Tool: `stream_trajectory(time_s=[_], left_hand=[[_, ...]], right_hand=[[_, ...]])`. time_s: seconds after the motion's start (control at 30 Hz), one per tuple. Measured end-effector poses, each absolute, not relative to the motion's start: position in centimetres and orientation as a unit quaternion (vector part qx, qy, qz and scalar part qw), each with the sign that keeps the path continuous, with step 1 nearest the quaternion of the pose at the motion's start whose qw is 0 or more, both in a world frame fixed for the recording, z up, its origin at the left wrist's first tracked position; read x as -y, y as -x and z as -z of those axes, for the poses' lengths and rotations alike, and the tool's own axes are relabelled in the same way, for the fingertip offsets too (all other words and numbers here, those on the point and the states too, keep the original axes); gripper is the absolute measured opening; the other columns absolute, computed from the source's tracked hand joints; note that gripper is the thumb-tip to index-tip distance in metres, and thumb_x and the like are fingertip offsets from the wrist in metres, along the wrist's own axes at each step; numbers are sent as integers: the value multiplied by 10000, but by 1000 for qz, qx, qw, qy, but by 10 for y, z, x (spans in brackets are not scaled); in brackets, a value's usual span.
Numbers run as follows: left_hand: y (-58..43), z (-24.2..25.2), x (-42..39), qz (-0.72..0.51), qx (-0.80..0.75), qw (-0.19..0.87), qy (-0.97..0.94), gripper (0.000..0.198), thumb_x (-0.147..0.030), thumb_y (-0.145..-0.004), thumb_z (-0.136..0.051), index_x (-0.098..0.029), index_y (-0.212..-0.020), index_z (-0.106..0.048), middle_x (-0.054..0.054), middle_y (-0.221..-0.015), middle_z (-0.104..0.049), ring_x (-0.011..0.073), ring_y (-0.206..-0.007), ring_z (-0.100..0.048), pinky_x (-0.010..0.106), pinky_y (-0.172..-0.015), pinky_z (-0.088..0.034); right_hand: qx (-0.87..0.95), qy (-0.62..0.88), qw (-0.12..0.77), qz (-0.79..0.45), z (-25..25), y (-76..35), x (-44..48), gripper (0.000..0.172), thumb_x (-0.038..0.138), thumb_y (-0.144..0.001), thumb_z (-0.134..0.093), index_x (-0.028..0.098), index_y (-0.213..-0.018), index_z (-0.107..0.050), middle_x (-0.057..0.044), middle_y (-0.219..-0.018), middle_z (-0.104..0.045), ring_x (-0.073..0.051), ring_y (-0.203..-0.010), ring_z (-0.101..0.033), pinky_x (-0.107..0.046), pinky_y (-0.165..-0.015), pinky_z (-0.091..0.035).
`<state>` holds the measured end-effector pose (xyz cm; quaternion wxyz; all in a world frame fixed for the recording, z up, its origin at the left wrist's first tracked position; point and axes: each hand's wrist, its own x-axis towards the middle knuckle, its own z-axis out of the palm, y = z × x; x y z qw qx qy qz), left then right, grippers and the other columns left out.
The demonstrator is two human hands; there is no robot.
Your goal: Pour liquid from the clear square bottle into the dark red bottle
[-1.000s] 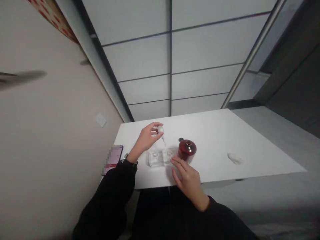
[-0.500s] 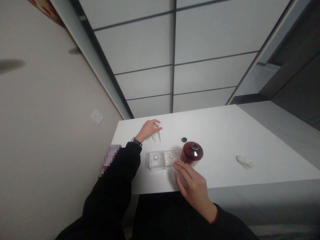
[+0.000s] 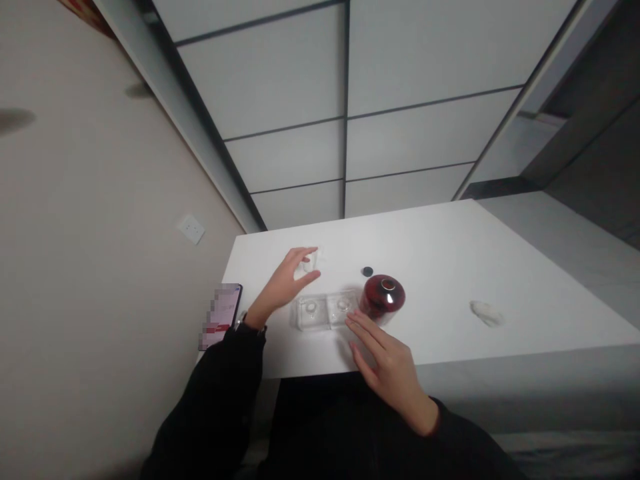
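Note:
My left hand (image 3: 285, 283) reaches over the white table (image 3: 450, 267), thumb and forefinger curled round a small clear piece (image 3: 306, 265) that rests low on the tabletop. My right hand (image 3: 387, 363) lies flat with its fingers stretched out and holds nothing. Its fingertips touch the near right corner of a clear two-well block (image 3: 325, 310). Right beside that block stands a dark red round bottle (image 3: 383, 297) with its mouth uncovered. A small black cap (image 3: 368, 271) lies just behind the bottle.
A phone (image 3: 221, 317) lies at the table's left edge by my left wrist. A crumpled white wad (image 3: 485, 312) sits to the right on the table. The wall with a socket (image 3: 191, 229) runs close along the left.
My left hand carried the small clear piece from above the block to the table behind it, and its wrist has since drawn back. My right hand has stayed by the block.

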<state>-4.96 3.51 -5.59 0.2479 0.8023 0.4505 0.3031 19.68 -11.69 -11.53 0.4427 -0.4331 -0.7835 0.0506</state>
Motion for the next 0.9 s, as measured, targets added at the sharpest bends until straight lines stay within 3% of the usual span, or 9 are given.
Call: stream_trajectory(time_s=[0.1, 0.17, 0.27, 0.47, 0.63, 0.73, 0.83, 0.9], left_hand=[[59, 63, 17, -278, -447, 311, -792, 798, -510, -867, -802, -258, -1541, -459, 139, -1524, -505, 307, -1349, -566, 504, -1209, -427], [62, 77, 39, -273, -465, 332, -774, 903, -476, -792, -876, -232, -1543, -437, 164, -1558, -481, 339, -1416, -520, 535, -1240, -388], [60, 102, 54, -301, -504, 352, -729, 827, -361, -796, -861, -204, -1497, -450, 175, -1534, -517, 347, -1451, -495, 567, -1252, -359], [59, 126, 71, -385, -536, 379, -649, 754, -334, -774, -853, -230, -1404, -452, 145, -1465, -554, 306, -1380, -567, 522, -1186, -459], [57, 133, 86, -406, -551, 363, -632, 761, -305, -772, -836, -241, -1418, -439, 134, -1481, -557, 291, -1425, -544, 505, -1235, -422], [55, 132, 91, -407, -563, 358, -624, 719, -289, -780, -820, -244, -1405, -469, 125, -1483, -580, 297, -1434, -549, 514, -1245, -413], [55, 128, 94, -416, -561, 369, -614, 721, -300, -795, -804, -238, -1432, -473, 136, -1514, -572, 311, -1451, -540, 525, -1231, -433], [55, 124, 98, -422, -563, 379, -601, 745, -317, -788, -809, -233, -1449, -475, 148, -1539, -555, 330, -1457, -534, 533, -1201, -468]], right_hand=[[791, 424, 438, -46, 117, -197, 119, 510, 128, -996, -574, 220, -1498, -568, -94, -1438, -687, -255, -1380, -627, -389, -1075, -618], [791, 427, 437, -42, 119, -196, 118, 532, 132, -1002, -562, 217, -1526, -535, -107, -1452, -676, -254, -1393, -614, -387, -1078, -615], [791, 440, 424, -39, 121, -192, 113, 531, 160, -1014, -549, 196, -1542, -508, -137, -1481, -649, -259, -1404, -603, -388, -1071, -617], [815, 411, 408, -21, 119, -179, 110, 572, 163, -1009, -545, 178, -1575, -467, -160, -1537, -594, -288, -1461, -540, -435, -1077, -611], [736, 398, 547, 42, 109, -192, 123, 528, 69, -949, -593, 270, -1437, -609, -104, -1269, -759, -258, -1195, -741, -420, -989, -653], [622, 490, 607, 69, 106, -211, 111, 538, 219, -917, -739, 254, -1433, -590, -155, -1375, -667, -324, -1284, -667, -549, -1074, -585], [611, 535, 583, -21, 112, -227, 87, 854, 466, -855, -826, 195, -1558, -424, -218, -1518, -543, -379, -1413, -547, -639, -1154, -485], [624, 535, 562, -92, 119, -232, 76, 875, 526, -846, -818, 187, -1549, -424, -211, -1481, -583, -362, -1357, -594, -617, -1130, -509]])
